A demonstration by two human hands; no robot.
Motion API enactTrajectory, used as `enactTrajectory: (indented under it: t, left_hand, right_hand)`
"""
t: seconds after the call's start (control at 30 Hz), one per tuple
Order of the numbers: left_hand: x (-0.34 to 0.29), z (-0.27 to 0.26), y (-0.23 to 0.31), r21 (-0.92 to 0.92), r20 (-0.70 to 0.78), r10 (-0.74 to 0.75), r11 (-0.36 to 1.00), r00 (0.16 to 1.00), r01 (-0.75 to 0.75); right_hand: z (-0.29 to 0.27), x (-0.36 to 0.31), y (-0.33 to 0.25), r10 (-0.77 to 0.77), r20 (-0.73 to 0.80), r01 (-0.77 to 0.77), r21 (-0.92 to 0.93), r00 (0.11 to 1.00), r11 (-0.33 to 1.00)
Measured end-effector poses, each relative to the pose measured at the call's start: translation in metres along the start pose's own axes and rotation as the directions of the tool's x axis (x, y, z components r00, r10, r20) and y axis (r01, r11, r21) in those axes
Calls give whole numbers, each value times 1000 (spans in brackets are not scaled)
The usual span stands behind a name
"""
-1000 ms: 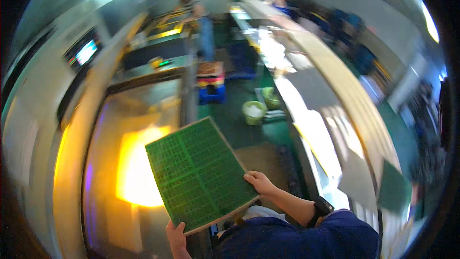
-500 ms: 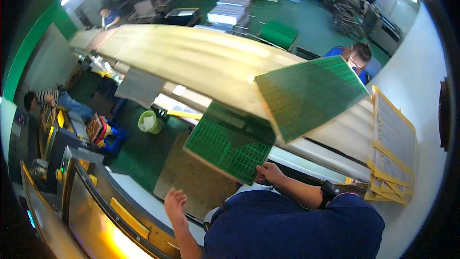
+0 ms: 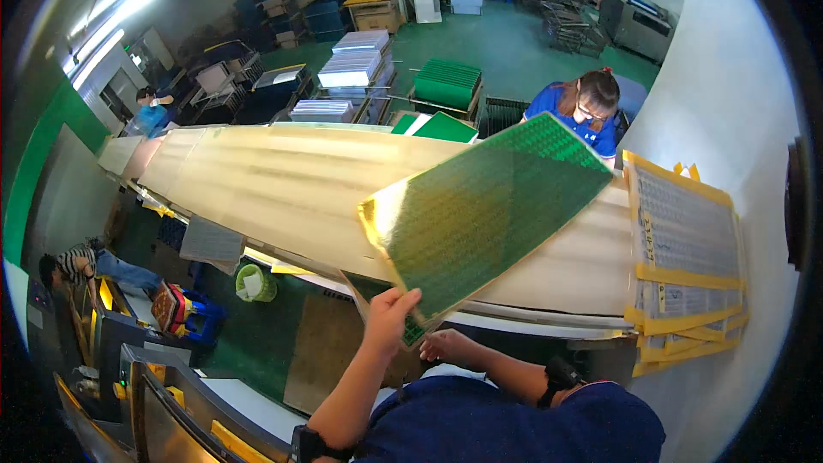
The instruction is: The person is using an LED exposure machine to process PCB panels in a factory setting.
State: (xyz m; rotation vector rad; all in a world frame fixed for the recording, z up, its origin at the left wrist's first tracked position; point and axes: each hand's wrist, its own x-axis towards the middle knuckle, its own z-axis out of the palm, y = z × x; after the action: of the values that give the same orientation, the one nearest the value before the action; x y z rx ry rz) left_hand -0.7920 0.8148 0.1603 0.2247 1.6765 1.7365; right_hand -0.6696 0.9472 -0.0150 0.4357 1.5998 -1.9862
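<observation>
I hold up a large green circuit panel (image 3: 489, 210) with a shiny gold edge, tilted over a long pale machine cover (image 3: 283, 189). My left hand (image 3: 390, 317) grips its lower edge from the front, fingers curled over the rim. My right hand (image 3: 446, 345) holds the same edge from underneath, partly hidden by the panel. A dark watch sits on my right wrist. Whether a second green panel lies below the held one, I cannot tell.
A person in a blue top (image 3: 579, 111) stands across the machine. Yellow-taped paper sheets (image 3: 686, 249) hang on the white wall at right. Stacks of green panels (image 3: 446, 81) and white trays (image 3: 356, 60) stand on the green floor behind. A green bucket (image 3: 255, 283) sits lower left near another person (image 3: 86, 266).
My view has swung from an orange-lit tank to the long machine. The green panel has risen and tilted up to the right, and my left hand has come up to grip its lower edge.
</observation>
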Motion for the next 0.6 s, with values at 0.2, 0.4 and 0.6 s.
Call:
enactTrajectory:
  t: [0.2, 0.4, 0.6]
  left_hand:
    - [-98, -117, 4, -224, -593, 197, 891, 780, -395]
    - [-285, -223, -70, -159, -900, 183, 706, 394, -691]
    - [-411, -166, -127, 256, -943, -39, 548, -330, -796]
  right_hand:
    - [16, 19, 33, -68, 188, 90, -113, 980, 990]
    - [30, 60, 20, -26, 354, 106, -207, 935, 973]
    - [83, 95, 8, 191, 471, 84, -503, 861, 860]
